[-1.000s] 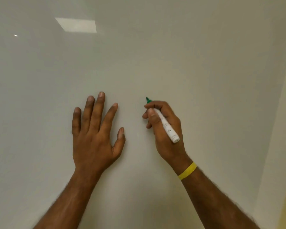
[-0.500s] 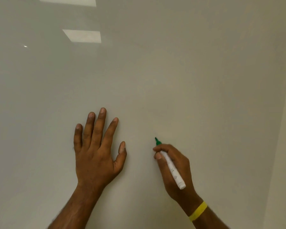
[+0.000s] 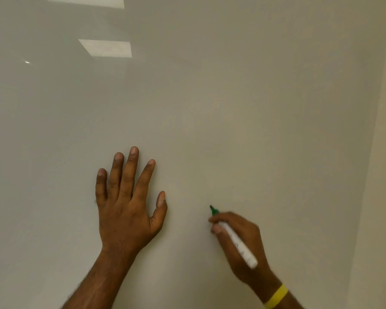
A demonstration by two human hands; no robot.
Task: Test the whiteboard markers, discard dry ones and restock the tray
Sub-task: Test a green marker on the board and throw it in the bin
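Against the whiteboard (image 3: 232, 112): pressing flat with left hand (image 3: 126, 210), gripping green marker (image 3: 239, 246) in right hand (image 3: 245, 248).
Held right of the left hand, apart, tip aimed far-left; board contact unclear.

My right hand (image 3: 243, 244) is smeared with blur, so its fingers run together. They cover the marker (image 3: 236, 243) just behind its green tip, and the print on the barrel is too small to read. I cannot tell whether the tip touches the whiteboard (image 3: 232, 108). The palm of my left hand (image 3: 127, 208) is hidden, turned toward the board. The lower edge of the frame cuts off both forearms and clips my wristband (image 3: 276, 296). At upper left, a bright reflection (image 3: 85, 0) is cut by the top edge.
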